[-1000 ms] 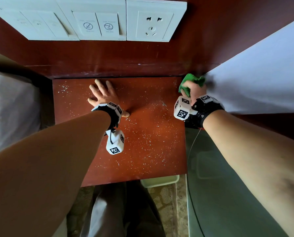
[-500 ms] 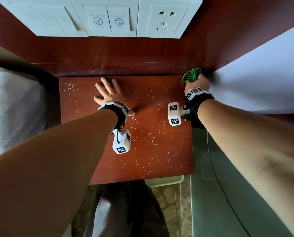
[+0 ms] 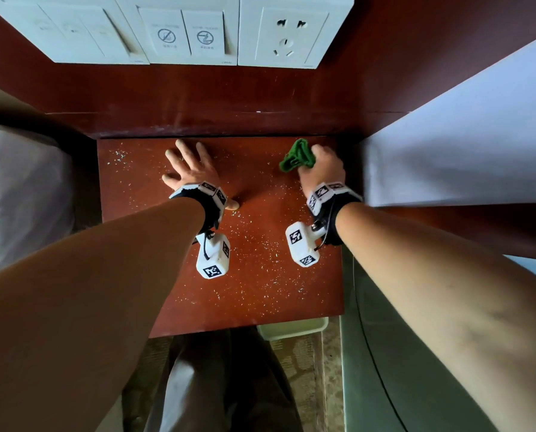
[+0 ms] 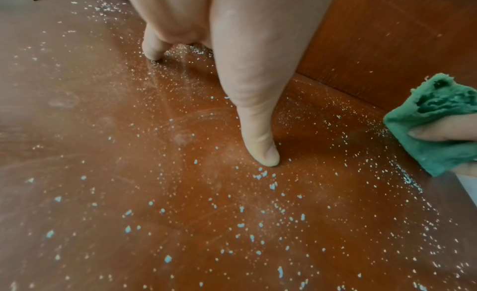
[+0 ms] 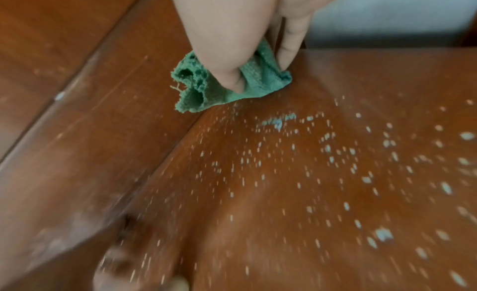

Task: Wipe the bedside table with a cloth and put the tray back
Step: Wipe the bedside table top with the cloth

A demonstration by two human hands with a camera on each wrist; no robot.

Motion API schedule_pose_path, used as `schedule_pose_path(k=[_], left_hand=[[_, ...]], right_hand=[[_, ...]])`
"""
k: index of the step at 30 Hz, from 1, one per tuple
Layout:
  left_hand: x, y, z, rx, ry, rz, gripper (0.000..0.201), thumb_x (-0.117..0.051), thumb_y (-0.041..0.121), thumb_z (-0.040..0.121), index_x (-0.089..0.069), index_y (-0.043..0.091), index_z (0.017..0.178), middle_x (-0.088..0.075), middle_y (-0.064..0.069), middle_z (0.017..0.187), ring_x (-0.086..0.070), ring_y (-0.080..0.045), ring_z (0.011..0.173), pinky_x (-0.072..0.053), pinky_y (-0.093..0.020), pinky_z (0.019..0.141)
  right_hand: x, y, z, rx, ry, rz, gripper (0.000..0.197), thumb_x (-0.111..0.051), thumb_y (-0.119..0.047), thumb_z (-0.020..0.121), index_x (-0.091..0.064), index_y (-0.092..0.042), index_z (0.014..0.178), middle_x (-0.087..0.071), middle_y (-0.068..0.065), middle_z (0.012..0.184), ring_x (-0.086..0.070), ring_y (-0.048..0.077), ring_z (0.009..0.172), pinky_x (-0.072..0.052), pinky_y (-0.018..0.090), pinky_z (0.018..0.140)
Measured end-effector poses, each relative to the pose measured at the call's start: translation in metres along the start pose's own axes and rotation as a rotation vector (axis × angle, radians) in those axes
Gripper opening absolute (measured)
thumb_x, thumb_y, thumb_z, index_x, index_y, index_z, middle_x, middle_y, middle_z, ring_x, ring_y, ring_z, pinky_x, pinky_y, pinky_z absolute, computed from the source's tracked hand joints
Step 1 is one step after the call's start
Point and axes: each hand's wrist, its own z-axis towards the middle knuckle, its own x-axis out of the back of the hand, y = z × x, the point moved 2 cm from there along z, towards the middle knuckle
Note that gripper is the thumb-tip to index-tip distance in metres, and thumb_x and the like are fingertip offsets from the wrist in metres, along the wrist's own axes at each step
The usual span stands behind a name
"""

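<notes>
The reddish-brown bedside table [image 3: 260, 285] [image 4: 180, 234] [image 5: 309, 193] is speckled with white crumbs. My right hand [image 3: 318, 168] [image 5: 247, 56] grips a bunched green cloth [image 3: 296, 157] [image 5: 206, 91] [image 4: 436, 124] and presses it on the tabletop near the back right corner. My left hand [image 3: 187, 166] [image 4: 232, 71] lies flat on the back middle of the table, fingers spread and thumb out to the right. No tray is in view.
A wood wall panel [image 3: 260, 98] rises behind the table and carries white switch plates and a socket [image 3: 285, 32]. White bedding [image 3: 463, 135] lies to the right and a white pillow [image 3: 11, 198] to the left. A pale bin [image 3: 291, 330] peeks out below the table's front edge.
My right hand has dragged the green cloth from the table's back right corner leftward and a little forward onto the top. My left hand stays flat in place.
</notes>
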Motion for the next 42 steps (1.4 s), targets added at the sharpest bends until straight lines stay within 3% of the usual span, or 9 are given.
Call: schedule_pose_path(k=[4, 7, 13, 20, 25, 30, 37, 39, 42], left_hand=[[0.001, 0.000, -0.001, -0.003, 0.010, -0.003, 0.156, -0.083, 0.068, 0.045, 0.020, 0.015, 0.150, 0.025, -0.022, 0.155, 0.011, -0.043, 0.145, -0.022, -0.062, 0.111], [0.001, -0.001, 0.000, -0.006, 0.002, -0.006, 0.157, -0.083, 0.068, 0.045, 0.021, 0.015, 0.150, 0.026, -0.022, 0.155, 0.012, -0.044, 0.145, -0.022, -0.062, 0.112], [0.001, -0.001, 0.000, -0.005, 0.003, -0.012, 0.156, -0.084, 0.067, 0.045, 0.019, 0.015, 0.151, 0.026, -0.021, 0.155, 0.012, -0.043, 0.145, -0.022, -0.063, 0.111], [-0.002, -0.001, 0.001, -0.006, 0.013, -0.002, 0.157, -0.081, 0.070, 0.044, 0.020, 0.014, 0.150, 0.025, -0.022, 0.155, 0.011, -0.044, 0.145, -0.023, -0.062, 0.111], [-0.001, -0.001, 0.000, -0.009, -0.007, -0.008, 0.156, -0.082, 0.069, 0.046, 0.021, 0.014, 0.150, 0.027, -0.023, 0.154, 0.012, -0.044, 0.144, -0.022, -0.063, 0.111], [0.002, 0.000, -0.002, -0.014, -0.021, -0.015, 0.156, -0.083, 0.067, 0.046, 0.021, 0.014, 0.150, 0.027, -0.023, 0.154, 0.012, -0.045, 0.144, -0.022, -0.063, 0.111], [0.003, -0.001, -0.002, -0.015, -0.017, -0.018, 0.156, -0.083, 0.067, 0.046, 0.021, 0.014, 0.150, 0.027, -0.022, 0.154, 0.012, -0.044, 0.144, -0.022, -0.064, 0.111], [0.003, -0.001, -0.002, -0.013, -0.014, -0.020, 0.157, -0.083, 0.067, 0.045, 0.020, 0.014, 0.150, 0.027, -0.022, 0.154, 0.012, -0.044, 0.144, -0.022, -0.064, 0.111], [0.002, -0.001, -0.002, -0.017, -0.013, -0.029, 0.156, -0.084, 0.066, 0.047, 0.020, 0.014, 0.150, 0.027, -0.022, 0.154, 0.013, -0.044, 0.144, -0.021, -0.064, 0.111]], right_hand=[[-0.011, -0.006, -0.012, 0.086, -0.078, 0.030, 0.012, -0.062, -0.013, 0.081, -0.061, -0.014, 0.093, -0.062, 0.001, 0.102, -0.060, 0.023, 0.092, -0.036, 0.027, 0.068], [-0.002, 0.003, -0.005, -0.051, -0.023, 0.140, 0.008, -0.061, -0.019, 0.083, -0.059, -0.013, 0.088, -0.066, 0.003, 0.093, -0.058, 0.021, 0.082, -0.038, 0.027, 0.066], [0.025, 0.028, 0.026, -0.317, 0.231, 0.227, 0.030, -0.052, -0.019, 0.091, -0.061, -0.004, 0.116, -0.063, 0.017, 0.118, -0.059, 0.033, 0.111, -0.043, 0.032, 0.086], [0.019, 0.024, 0.043, -0.355, 0.086, 0.123, 0.034, -0.052, -0.031, 0.091, -0.063, -0.009, 0.115, -0.064, 0.012, 0.120, -0.058, 0.031, 0.115, -0.046, 0.032, 0.089], [0.006, 0.010, 0.028, -0.192, 0.068, 0.093, 0.023, -0.055, -0.021, 0.086, -0.065, -0.011, 0.104, -0.062, 0.009, 0.117, -0.059, 0.032, 0.107, -0.047, 0.034, 0.088], [-0.005, -0.001, 0.005, 0.055, -0.142, 0.015, 0.031, -0.056, -0.006, 0.081, -0.065, -0.015, 0.110, -0.062, 0.000, 0.118, -0.060, 0.024, 0.107, -0.049, 0.029, 0.089], [-0.003, 0.000, -0.026, 0.194, -0.392, -0.050, 0.023, -0.058, -0.008, 0.081, -0.067, -0.018, 0.100, -0.069, -0.002, 0.096, -0.065, 0.021, 0.092, -0.041, 0.021, 0.070], [0.006, 0.002, -0.022, 0.101, -0.331, 0.033, 0.009, -0.061, -0.012, 0.081, -0.065, -0.013, 0.088, -0.066, -0.003, 0.081, -0.064, 0.020, 0.081, -0.044, 0.025, 0.065], [0.017, 0.013, -0.004, -0.095, -0.082, 0.139, 0.009, -0.061, -0.020, 0.081, -0.061, -0.013, 0.086, -0.064, -0.001, 0.083, -0.058, 0.019, 0.077, -0.045, 0.028, 0.070]])
